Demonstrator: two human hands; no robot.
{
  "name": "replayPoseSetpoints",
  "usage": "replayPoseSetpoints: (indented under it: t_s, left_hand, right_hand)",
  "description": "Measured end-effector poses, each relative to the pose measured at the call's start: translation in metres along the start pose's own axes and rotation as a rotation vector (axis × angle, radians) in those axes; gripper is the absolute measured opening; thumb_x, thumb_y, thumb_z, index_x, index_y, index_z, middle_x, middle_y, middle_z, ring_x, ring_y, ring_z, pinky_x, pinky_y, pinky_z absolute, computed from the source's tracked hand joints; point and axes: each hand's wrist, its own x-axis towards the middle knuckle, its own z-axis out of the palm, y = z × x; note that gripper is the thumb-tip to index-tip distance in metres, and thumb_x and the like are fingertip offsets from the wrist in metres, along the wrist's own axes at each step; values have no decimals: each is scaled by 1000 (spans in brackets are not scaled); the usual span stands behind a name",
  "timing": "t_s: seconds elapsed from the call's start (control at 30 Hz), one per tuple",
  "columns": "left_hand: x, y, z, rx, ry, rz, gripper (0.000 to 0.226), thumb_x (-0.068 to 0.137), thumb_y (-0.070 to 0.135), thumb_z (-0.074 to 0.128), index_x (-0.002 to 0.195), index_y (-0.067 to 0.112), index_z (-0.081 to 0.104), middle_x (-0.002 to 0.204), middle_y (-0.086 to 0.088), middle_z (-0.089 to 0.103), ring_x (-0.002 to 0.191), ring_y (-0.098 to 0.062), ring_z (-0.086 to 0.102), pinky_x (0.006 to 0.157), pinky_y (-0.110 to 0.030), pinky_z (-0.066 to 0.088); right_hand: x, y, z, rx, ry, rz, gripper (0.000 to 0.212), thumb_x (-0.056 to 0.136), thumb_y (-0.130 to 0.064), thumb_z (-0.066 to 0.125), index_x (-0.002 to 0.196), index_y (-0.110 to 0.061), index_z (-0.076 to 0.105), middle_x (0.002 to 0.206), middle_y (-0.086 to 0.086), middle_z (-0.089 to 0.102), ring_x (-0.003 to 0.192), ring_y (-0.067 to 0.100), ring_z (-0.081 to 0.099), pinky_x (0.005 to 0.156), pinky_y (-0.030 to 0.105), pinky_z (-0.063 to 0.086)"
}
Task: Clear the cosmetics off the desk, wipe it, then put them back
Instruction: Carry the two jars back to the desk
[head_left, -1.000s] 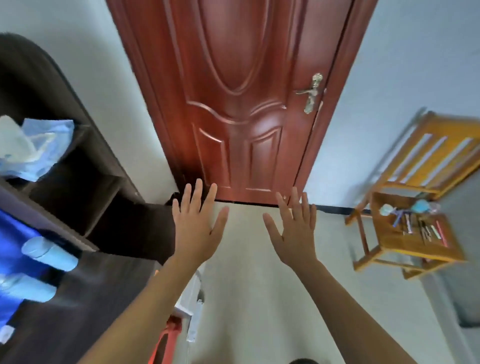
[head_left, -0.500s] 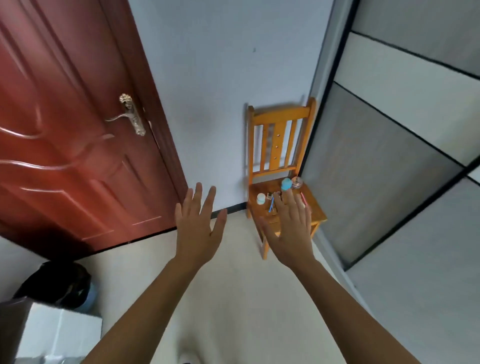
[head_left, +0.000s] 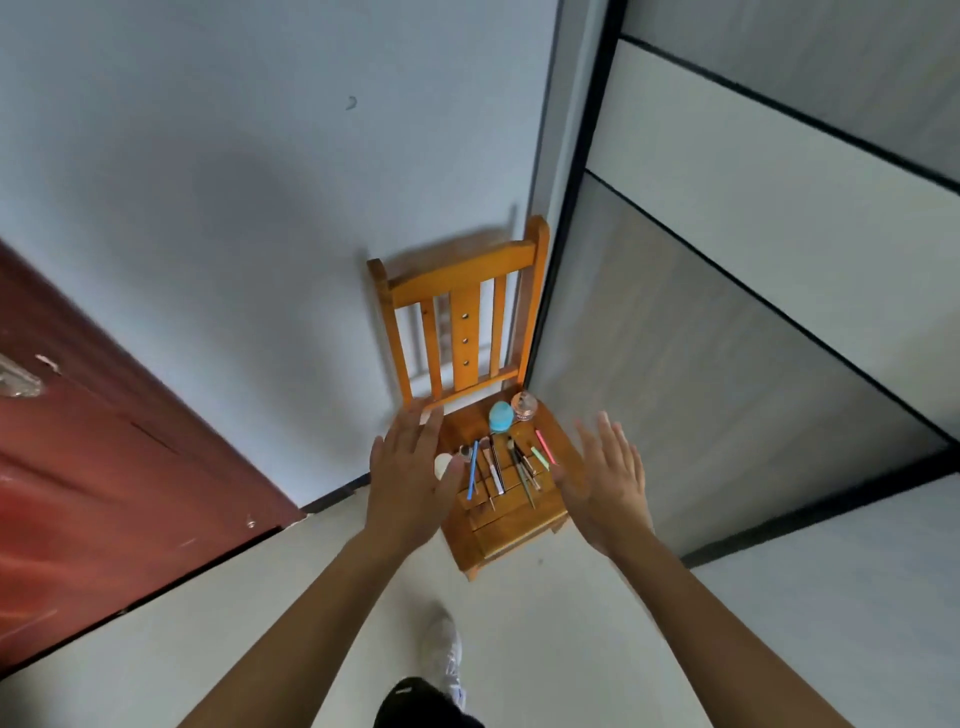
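Observation:
A small orange wooden chair (head_left: 511, 525) stands in the corner with cosmetics on its seat. A blue egg-shaped sponge (head_left: 501, 417) and a clear pinkish jar (head_left: 523, 406) sit at the back. Several brushes and pencils (head_left: 511, 465) lie across the middle, with a pink pencil (head_left: 545, 446) to the right. A small white jar (head_left: 443, 464) shows partly behind my left hand. My left hand (head_left: 410, 480) and my right hand (head_left: 605, 483) are raised in front of the chair, fingers straight and spread, holding nothing.
A dark red door (head_left: 104, 478) fills the left side. Grey and white sliding panels with black frames (head_left: 753, 312) run along the right. The floor (head_left: 545, 623) is pale, and my white shoe (head_left: 441, 654) steps on it below the chair.
The view swung right from the door and desk to the chair, which is now closer and centred. Both hands stayed raised and open, now spread further apart either side of the seat.

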Motion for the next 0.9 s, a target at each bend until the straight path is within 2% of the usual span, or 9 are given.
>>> replayPoseSetpoints:
  t_s: [0.1,0.3,0.43,0.6,0.67,0.77,0.9]
  left_hand:
    - [66,5,15,31,-63,4,67,96,58,37,155,30,23,164,1,19,151,-24,20,119,-54,23]
    - [157,6,78,38,-105,-67,66,97,53,48,154,28,26,162,0,27,148,-26,28,117,-49,28]
    - [200,-2,157,2,-118,-259,67,97,55,45,154,30,22,163,3,22,149,-26,25,117,-52,28]
    - [225,-13,260,-154,-144,-526,69,96,54,47,155,31,20,164,7,19,151,-23,20,117,-53,29]
    - [234,-22,295,-175,-168,-582,72,93,61,44,155,31,22,164,7,18,150,-24,22,117,-53,28]
    - [251,-43,340,-169,-221,-596,76,89,66,40,154,32,21,164,7,17,151,-24,17,117,-54,26]
    - [273,-70,388,-156,-249,-539,80,92,47,62,155,29,18,164,5,19,151,-24,17,117,-51,21]
  right_hand:
    - [62,12,0,-13,-39,46,71,98,-70,28,157,-40,3,169,-2,-2,155,21,-3,118,40,-4]
    - [158,53,28,24,-140,79,71,98,-72,20,158,-39,3,169,-4,-5,155,22,-2,122,45,0]
    - [224,93,81,60,-261,29,73,95,-72,11,159,-35,8,169,-3,-2,155,23,0,124,47,2]
    - [285,138,163,42,-381,-53,75,94,-66,19,159,-31,12,169,2,8,155,27,9,124,50,12]
    - [305,153,197,30,-395,-78,72,97,-64,25,159,-30,13,168,2,11,154,28,12,122,48,13]
    - [332,168,249,36,-390,-100,69,100,-58,39,158,-29,16,167,1,15,153,27,16,120,44,16]
    - [355,177,305,138,-402,-76,75,98,-53,54,158,-28,18,167,-1,18,153,25,19,119,44,22]
